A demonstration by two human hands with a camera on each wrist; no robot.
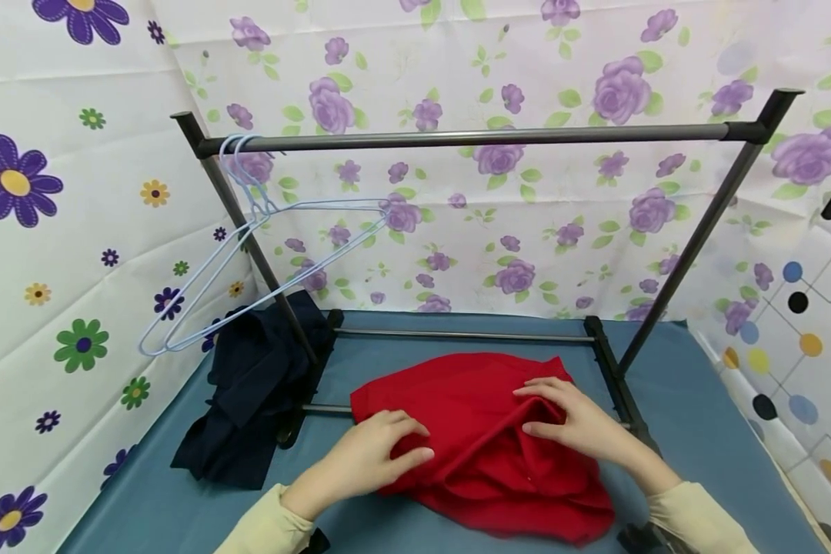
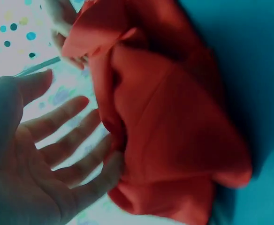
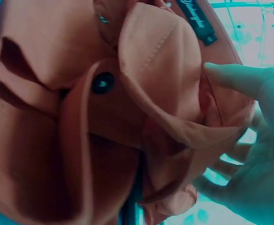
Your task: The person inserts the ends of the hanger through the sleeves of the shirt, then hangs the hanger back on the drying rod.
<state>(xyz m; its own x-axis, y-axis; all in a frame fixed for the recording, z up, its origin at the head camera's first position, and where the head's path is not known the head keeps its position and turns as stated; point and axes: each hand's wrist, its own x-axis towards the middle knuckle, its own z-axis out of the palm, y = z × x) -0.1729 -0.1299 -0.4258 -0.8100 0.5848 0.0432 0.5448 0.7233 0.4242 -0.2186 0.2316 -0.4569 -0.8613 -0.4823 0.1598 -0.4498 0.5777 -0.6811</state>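
A red shirt (image 1: 457, 415) lies rumpled over the lower front of the rack. Its dark button (image 3: 103, 83) and neck label (image 3: 198, 21) show in the right wrist view. My right hand (image 1: 578, 419) holds the shirt near its neck opening, thumb on the inner side and fingers behind the cloth edge. At the shirt's left part is my left hand (image 1: 367, 454), fingers spread and loosely bent. In the left wrist view its palm (image 2: 29, 173) shows bare, and the fingertips come right up to the red cloth.
Pale blue wire hangers (image 1: 249, 223) hang at the left end of the rack's top bar (image 1: 457, 138). Below them, a dark navy garment (image 1: 249, 385) is heaped against the rack's left foot. Flowered cloth (image 1: 457, 231) covers the wall behind the blue table (image 1: 706, 431).
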